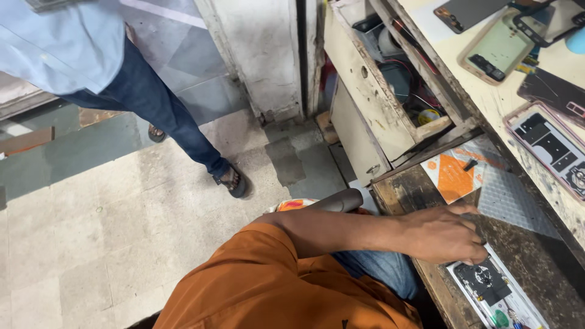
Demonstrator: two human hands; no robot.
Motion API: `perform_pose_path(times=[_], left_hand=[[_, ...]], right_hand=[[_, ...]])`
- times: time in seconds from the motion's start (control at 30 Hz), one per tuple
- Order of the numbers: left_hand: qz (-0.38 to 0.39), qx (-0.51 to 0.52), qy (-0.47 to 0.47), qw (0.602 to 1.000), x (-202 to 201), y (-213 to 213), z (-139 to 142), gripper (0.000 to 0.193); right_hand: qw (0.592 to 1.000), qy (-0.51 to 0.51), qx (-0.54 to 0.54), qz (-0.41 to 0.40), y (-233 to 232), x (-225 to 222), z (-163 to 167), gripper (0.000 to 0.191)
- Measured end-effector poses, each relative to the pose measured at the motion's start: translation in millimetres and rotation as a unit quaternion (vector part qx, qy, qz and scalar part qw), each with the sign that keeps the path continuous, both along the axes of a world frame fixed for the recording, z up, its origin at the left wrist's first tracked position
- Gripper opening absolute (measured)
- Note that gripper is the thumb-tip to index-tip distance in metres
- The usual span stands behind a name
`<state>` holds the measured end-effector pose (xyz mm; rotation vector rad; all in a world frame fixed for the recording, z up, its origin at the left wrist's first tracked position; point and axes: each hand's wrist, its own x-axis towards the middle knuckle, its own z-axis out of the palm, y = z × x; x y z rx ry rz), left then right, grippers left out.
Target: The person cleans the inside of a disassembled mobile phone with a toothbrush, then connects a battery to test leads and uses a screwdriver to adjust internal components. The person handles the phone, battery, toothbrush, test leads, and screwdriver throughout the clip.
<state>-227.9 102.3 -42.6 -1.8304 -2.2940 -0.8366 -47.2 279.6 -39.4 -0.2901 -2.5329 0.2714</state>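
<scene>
hand: only one in view, which one can't tell (442, 234). Rests on the dark surface (524, 256), fingers (472, 226) curled together at the top edge of the opened phone (496, 292); pinching anything? can't tell.
phone: back off, insides showing, near edge of surface, just below hand.
tip: I'd keep wrist planted, light pressure, stay off the boards.
label: orange/white card (454, 176) just beyond hand.
drawer: open (390, 91), wires inside.
far: phone cases (496, 49) on pale upper surface.

Orange-and-white square packet (454, 176) lies on the worktop.
</scene>
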Motion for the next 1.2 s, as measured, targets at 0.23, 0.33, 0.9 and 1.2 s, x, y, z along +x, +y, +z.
perform_pose_path(times=[0.23,0.33,0.9,1.2], left_hand=[[0.039,-0.048,0.012,0.998,10.0,-3.0,16.4,0.010],[0.036,-0.059,0.015,0.997,13.1,-10.3,24.8,0.020],[0.015,0.014,-0.105,0.994,9.5,-24.1,5.6,0.026],[-0.051,-0.060,-0.125,0.989,-11.5,-10.2,20.3,0.093]], right_hand=[[1.000,0.008,0.011,0.002,-6.1,-7.0,-0.4,0.012],[1.000,0.014,0.015,0.006,2.4,15.1,-0.5,0.012],[0.988,0.033,-0.138,-0.054,-36.5,40.1,31.7,0.019],[0.986,-0.082,-0.139,-0.030,-28.1,17.4,73.2,0.022]])
